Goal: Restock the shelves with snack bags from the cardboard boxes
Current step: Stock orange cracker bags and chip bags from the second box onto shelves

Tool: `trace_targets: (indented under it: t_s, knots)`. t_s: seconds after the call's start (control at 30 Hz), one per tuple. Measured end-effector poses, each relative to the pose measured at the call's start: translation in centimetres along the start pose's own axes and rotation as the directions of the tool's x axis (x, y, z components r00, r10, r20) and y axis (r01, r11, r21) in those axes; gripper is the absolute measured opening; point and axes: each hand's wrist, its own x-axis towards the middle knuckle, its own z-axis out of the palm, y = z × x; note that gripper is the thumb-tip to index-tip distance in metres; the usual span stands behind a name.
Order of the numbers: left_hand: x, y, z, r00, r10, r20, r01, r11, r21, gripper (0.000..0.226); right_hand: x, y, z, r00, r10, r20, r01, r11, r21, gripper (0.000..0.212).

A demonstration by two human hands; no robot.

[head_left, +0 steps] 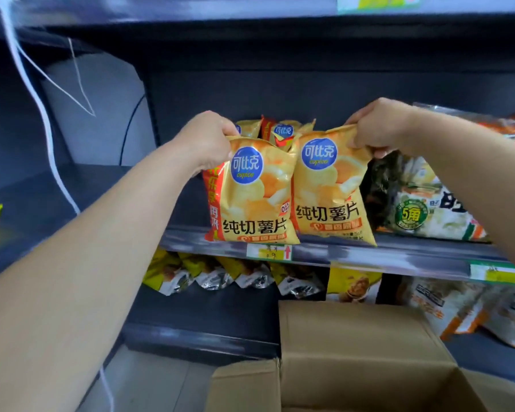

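Two yellow chip bags stand side by side at the front edge of the middle shelf (399,252). My left hand (204,141) pinches the top of the left chip bag (254,197). My right hand (378,127) grips the top corner of the right chip bag (329,188). More bags of the same kind (283,132) sit behind them, deeper on the shelf. An open cardboard box (354,352) stands below, at the bottom middle; its inside is out of view.
Green-and-white snack packs (428,209) lie right of the chip bags. The lower shelf holds yellow and silver bags (220,275) and orange-white packs (464,310). A white cord (46,120) hangs at left. A price tag (269,251) is fixed on the shelf rail.
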Motion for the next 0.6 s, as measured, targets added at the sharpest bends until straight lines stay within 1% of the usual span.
trace_targets:
  t_s: [0.1,0.17,0.27,0.37,0.5,0.6]
  knots:
    - [1.4,-0.9,-0.4,0.997,-0.012,-0.082,0.016,0.999,0.042,0.028,1.7,-0.1,0.5,0.994,0.062,-0.092,-0.036,0.965,0.261,0.036]
    - [2.4,-1.6,-0.9,0.992,-0.006,-0.13,0.013,0.998,0.054,0.027,2.9,-0.1,0.8,0.985,0.104,-0.139,-0.046,0.929,0.368,0.037]
    - [4.2,-2.8,-1.0,0.98,-0.012,-0.199,0.024,0.998,0.055,0.025,4.7,-0.1,1.4,0.97,0.156,-0.188,-0.047,0.874,0.484,0.037]
    - [6.1,-4.0,0.1,0.979,-0.006,-0.202,0.02,0.998,0.066,0.025,6.6,-0.1,2.7,0.964,0.181,-0.197,-0.053,0.85,0.524,0.037]
    - [8.3,-5.3,2.3,0.988,-0.028,-0.15,0.037,0.997,0.061,0.024,8.9,0.0,4.9,0.973,0.19,-0.128,-0.099,0.853,0.512,0.037]
    - [9.3,-6.1,3.8,0.984,-0.05,-0.169,0.057,0.998,0.034,0.028,10.3,0.1,6.2,0.977,0.195,-0.091,-0.121,0.848,0.517,0.037]
